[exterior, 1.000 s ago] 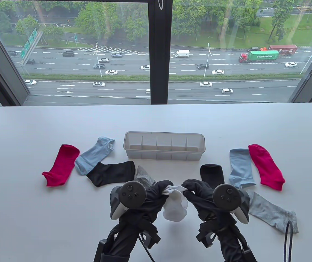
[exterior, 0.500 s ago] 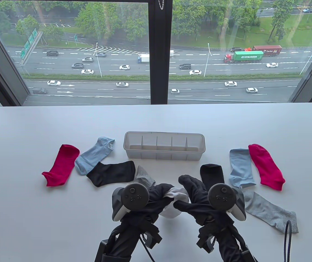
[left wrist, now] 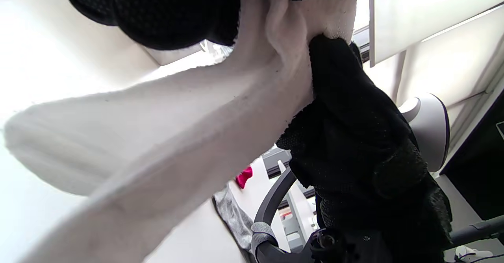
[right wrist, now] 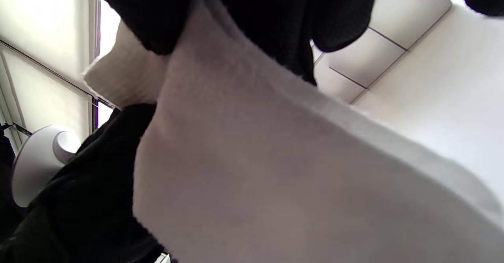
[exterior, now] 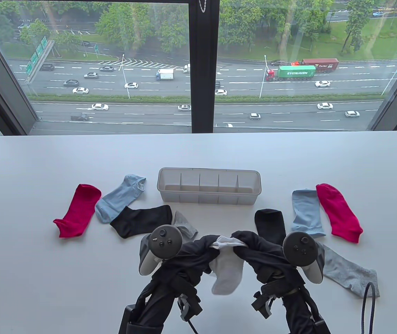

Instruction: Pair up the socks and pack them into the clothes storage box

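Note:
Both hands hold white socks (exterior: 227,271) by the cuff above the table's near middle, toes hanging down. My left hand (exterior: 208,244) pinches the cuff from the left, my right hand (exterior: 242,244) from the right. The white fabric (left wrist: 189,129) fills the left wrist view and the white socks (right wrist: 275,168) fill the right wrist view. The clear storage box (exterior: 209,200) with several empty compartments stands behind the hands. Loose socks lie around: red (exterior: 77,210), light blue (exterior: 118,198) and black (exterior: 143,219) at left; black (exterior: 270,222), light blue (exterior: 306,212), red (exterior: 337,212) and grey (exterior: 349,273) at right.
A grey sock (exterior: 184,225) peeks out beside my left hand's tracker. The white table (exterior: 45,278) ends at a window at the back. A black cable (exterior: 367,306) loops at the near right edge.
The hands have lifted and spread the cuff a little, and the white socks now hang longer and straighter. My right hand has shifted right.

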The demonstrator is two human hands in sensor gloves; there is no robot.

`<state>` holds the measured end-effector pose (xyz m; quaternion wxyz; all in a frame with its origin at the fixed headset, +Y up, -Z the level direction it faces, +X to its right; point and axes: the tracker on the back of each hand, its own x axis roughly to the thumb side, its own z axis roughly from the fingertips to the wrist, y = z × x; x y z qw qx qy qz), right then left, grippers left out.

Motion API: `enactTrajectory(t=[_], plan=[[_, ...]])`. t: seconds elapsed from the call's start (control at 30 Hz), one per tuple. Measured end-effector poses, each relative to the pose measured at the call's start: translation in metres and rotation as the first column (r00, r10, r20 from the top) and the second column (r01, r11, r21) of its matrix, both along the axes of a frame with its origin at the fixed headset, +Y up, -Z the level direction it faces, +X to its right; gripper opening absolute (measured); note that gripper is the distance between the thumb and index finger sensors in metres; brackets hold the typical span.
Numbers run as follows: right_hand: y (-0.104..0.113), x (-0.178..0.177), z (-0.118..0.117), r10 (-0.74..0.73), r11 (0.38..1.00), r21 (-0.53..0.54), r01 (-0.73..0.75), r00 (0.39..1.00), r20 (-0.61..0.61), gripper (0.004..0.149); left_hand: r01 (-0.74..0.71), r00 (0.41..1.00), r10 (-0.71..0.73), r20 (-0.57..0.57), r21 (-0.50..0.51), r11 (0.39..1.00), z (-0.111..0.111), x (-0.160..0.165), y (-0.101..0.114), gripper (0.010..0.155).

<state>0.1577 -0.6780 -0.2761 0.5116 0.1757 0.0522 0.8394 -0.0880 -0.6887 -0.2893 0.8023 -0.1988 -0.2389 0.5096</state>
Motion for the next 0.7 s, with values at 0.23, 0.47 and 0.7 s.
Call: enactTrajectory(t=[0.23,0.47,0.7], plan=[[-0.039,-0.005,-0.015,0.470,0.881,-0.053,-0.469,0.859,0.206,0.059,0.476,0.863,-0.453,-0.225,0.057,0.878,-0.002,0.007,-0.036,0.076],[-0.034,-0.002,-0.010,0.474,0.880,-0.034,-0.473,0.878,0.068,0.050,0.597,0.792,-0.572,0.215,-0.077,0.798,0.010,0.035,-0.040,0.055],[-0.060,-0.024,-0.006,0.607,0.718,-0.214,-0.663,0.746,-0.274,0.050,0.699,0.693,-0.605,0.393,-0.160,0.697,0.010,0.044,-0.082,0.080]])
